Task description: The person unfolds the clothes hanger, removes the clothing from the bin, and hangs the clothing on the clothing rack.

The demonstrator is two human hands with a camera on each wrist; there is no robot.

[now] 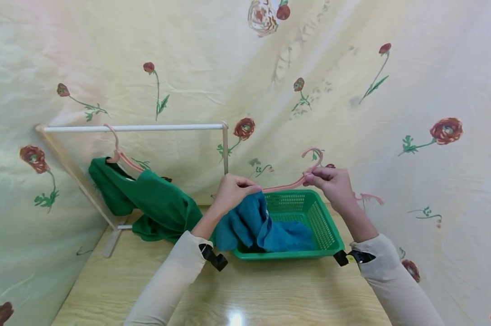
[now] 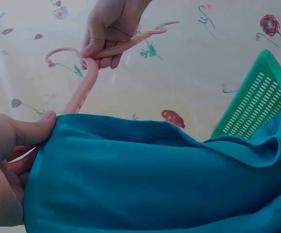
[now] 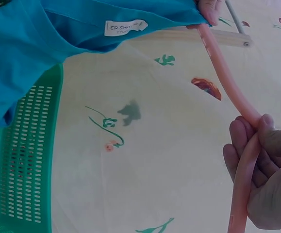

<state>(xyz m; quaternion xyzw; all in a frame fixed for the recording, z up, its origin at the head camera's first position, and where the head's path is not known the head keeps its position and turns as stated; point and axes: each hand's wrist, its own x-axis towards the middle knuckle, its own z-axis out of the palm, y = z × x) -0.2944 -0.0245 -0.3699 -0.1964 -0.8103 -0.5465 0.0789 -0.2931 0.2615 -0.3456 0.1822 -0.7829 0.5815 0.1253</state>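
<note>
My right hand pinches a pink hanger at the neck, just below its hook. One arm of the hanger runs left into a blue shirt; the other reaches out past the right hand, bare. Between thumb and fingers, my left hand grips the shirt's edge where the hanger arm enters it. A white label shows inside the shirt in the right wrist view. The cloth hangs from the left hand, its lower part lying in a green basket. The hanger's tip inside the shirt is hidden.
At the left stands a rack with a white bar and wooden posts. A green garment hangs there on another pink hanger, its lower end close to my left forearm. The wooden table meets a flowered cloth backdrop.
</note>
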